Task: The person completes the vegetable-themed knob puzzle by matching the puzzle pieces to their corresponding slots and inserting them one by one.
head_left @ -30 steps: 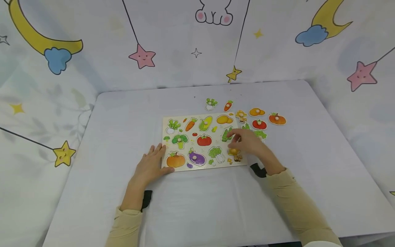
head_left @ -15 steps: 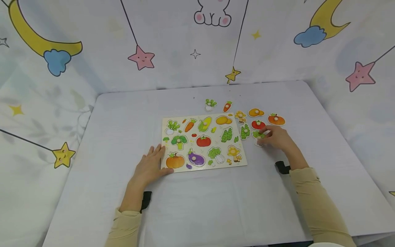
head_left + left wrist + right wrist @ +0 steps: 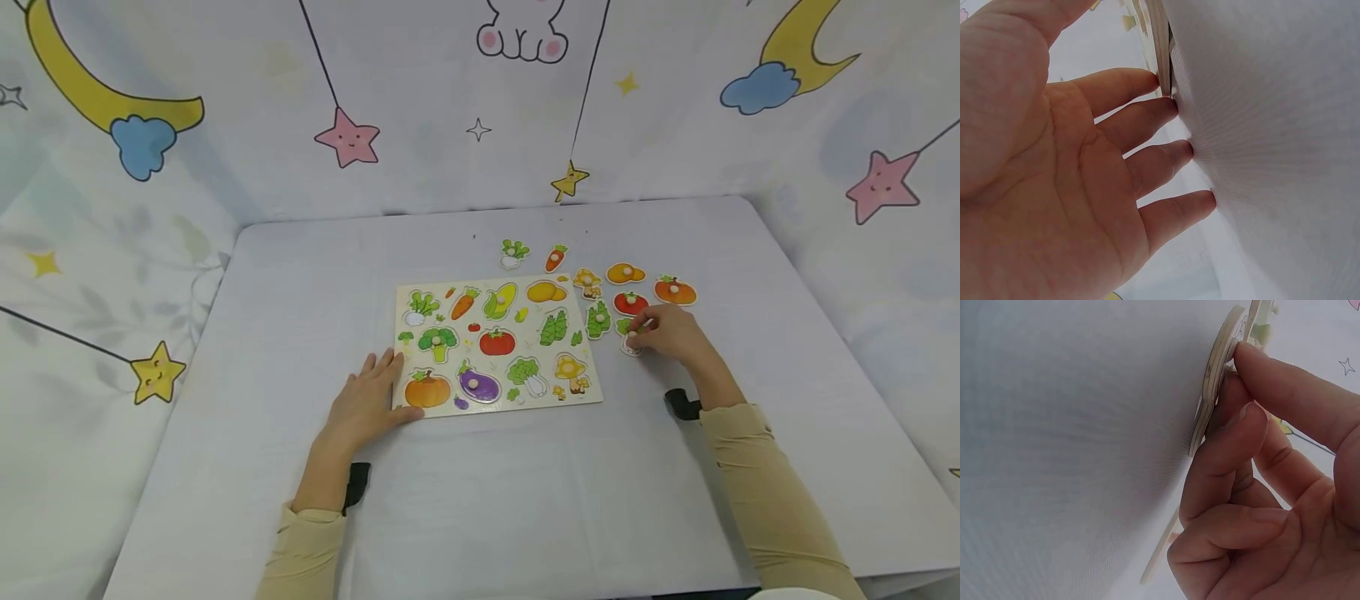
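I make out layered pale wood along the edge of the leafy piece (image 3: 1213, 369) on the right. The board (image 3: 543, 352) looks wooden too, its printed face smooth, with a glossy glint on the near eggplant piece (image 3: 487, 389). The white tablecloth (image 3: 487, 500) is matt, finely textured fabric; the tan sleeves (image 3: 776, 492), dull creased cloth.

Looks bright and evenly diffuse in head view. Shows soft, faint shadow on white tablecloth (image 3: 487, 500) alongside right sleeve (image 3: 772, 496), plus small glints on eggplant piece (image 3: 483, 387). Stretches toward frame edges, wide-angle; renders small prints on board (image 3: 528, 340) slightly soft. Turns dimmer in left wrist view: shades palm of left hand (image 3: 1079, 165), blurs background. Reads dull grey at left in right wrist view, brightens rightward; renders right hand (image 3: 1254, 531) fairly crisp.
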Demonstrator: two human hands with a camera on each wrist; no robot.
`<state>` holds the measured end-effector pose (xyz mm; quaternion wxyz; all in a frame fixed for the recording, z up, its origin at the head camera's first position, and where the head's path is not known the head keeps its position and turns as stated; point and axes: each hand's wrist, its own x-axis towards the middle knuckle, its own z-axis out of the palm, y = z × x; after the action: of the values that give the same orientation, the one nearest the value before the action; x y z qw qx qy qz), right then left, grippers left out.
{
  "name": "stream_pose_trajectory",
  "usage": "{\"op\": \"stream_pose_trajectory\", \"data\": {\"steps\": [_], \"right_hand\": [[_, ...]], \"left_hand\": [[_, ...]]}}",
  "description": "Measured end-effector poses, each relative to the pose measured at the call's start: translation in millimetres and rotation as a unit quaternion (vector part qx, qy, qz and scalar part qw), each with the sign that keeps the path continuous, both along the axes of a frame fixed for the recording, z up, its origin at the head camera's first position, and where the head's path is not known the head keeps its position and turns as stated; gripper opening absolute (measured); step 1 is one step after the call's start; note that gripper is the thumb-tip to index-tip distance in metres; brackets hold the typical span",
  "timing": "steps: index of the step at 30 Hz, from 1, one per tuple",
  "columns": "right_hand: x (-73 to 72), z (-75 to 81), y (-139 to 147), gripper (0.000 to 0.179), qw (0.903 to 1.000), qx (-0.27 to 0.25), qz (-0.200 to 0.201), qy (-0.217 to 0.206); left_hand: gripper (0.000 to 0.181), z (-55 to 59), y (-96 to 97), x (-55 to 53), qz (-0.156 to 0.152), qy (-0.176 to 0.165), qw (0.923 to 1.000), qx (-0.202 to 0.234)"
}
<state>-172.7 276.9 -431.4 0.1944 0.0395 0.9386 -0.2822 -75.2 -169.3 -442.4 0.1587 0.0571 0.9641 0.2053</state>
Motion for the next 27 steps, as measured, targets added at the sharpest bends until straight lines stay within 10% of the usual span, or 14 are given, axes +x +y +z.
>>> {"op": "stream_pose_trajectory", "data": {"steps": [13,27], "right_hand": [[4.8,8.1,-10.8,0.022,0.9996,-0.018,0.007,0.021],[20.9,2.4,-100.1,0.004,0.9690,-0.071,0.228,0.063]], "left_hand": [[0.097,-2.8,-0.8,-0.5,0.002,0.000,1.0000,0.001],[0.097,1.4,1.0,0.1,0.003,-0.005,1.0000,0.002]]}}
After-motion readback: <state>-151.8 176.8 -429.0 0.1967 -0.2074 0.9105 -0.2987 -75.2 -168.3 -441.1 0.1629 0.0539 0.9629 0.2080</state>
